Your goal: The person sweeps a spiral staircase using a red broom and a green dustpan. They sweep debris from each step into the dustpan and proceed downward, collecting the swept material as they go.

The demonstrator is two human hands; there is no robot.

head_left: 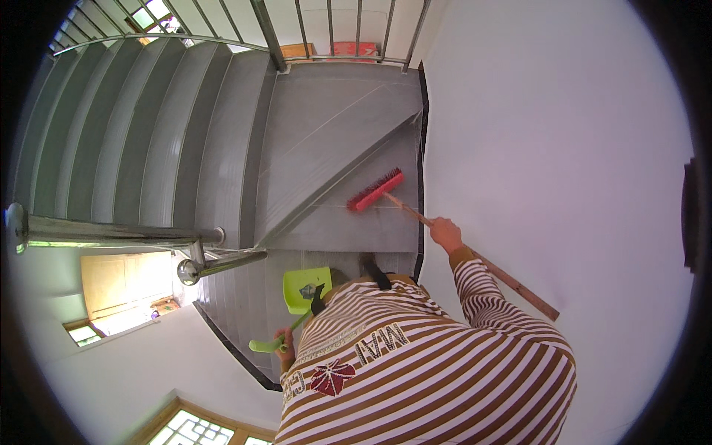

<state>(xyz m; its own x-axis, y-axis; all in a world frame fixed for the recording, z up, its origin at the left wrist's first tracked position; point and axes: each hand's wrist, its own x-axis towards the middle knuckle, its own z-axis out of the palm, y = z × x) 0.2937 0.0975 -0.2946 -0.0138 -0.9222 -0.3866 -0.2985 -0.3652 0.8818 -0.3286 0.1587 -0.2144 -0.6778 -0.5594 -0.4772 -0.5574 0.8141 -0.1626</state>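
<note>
My right hand (446, 234) is closed round the wooden stick (515, 283) of a broom. The broom's red head (378, 190), with dark red bristles, rests on the grey triangular stair tread ahead of me, close to the wall. Lower left, my left hand (285, 356) grips the green handle (261, 346) of a dustpan. The bright green pan (293, 282) hangs or rests beside my body over the lower steps; which, I cannot tell. Some greyish debris (308, 291) shows inside it. Part of the dustpan's handle is hidden by my striped top.
Grey stairs (174, 133) climb to the left behind a metal handrail (119, 231). A railing with upright bars (330, 33) edges the far side. The white wall (549, 148), with a black skirting strip (423, 163), stands right. Lower steps (230, 297) lie below left.
</note>
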